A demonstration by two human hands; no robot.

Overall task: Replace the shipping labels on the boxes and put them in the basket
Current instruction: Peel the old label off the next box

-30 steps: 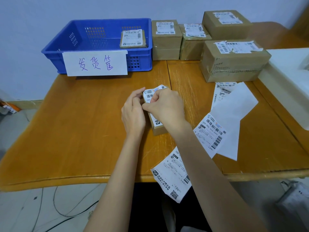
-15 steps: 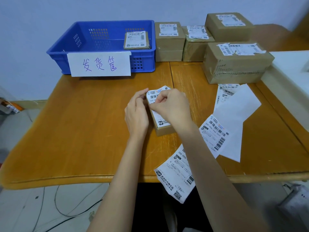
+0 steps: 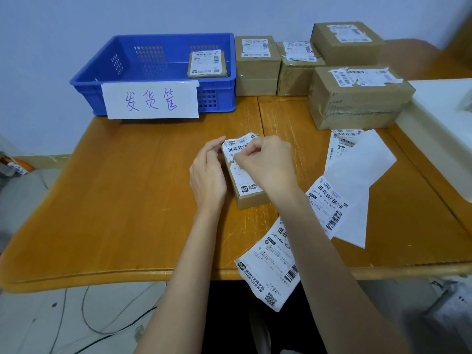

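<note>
My table (image 3: 127, 213) is glossy orange-brown wood, scratched pale near the middle, the basket (image 3: 102, 83) is smooth blue plastic with a matt paper sign (image 3: 150, 100), and the boxes (image 3: 357, 103) are matt brown cardboard under torn, wrinkled paper labels (image 3: 362, 76) and shiny tape.

Person, head view, two limbs visible.

Left hand (image 3: 208, 175): bare; no ring, glove or watch visible. Fingernails short and unpainted where they show.

Left forearm (image 3: 178, 272): bare along its whole visible length, from wrist to the near edge; no sleeve, strap or band.

Right hand (image 3: 267, 166): bare; no ring or glove visible. Knuckles face the camera.

Right forearm (image 3: 344, 272): bare from wrist to the near right edge; no sleeve or cuff in view. Wrist carries no watch or bracelet.

Markings: none seen on either limb.
</note>
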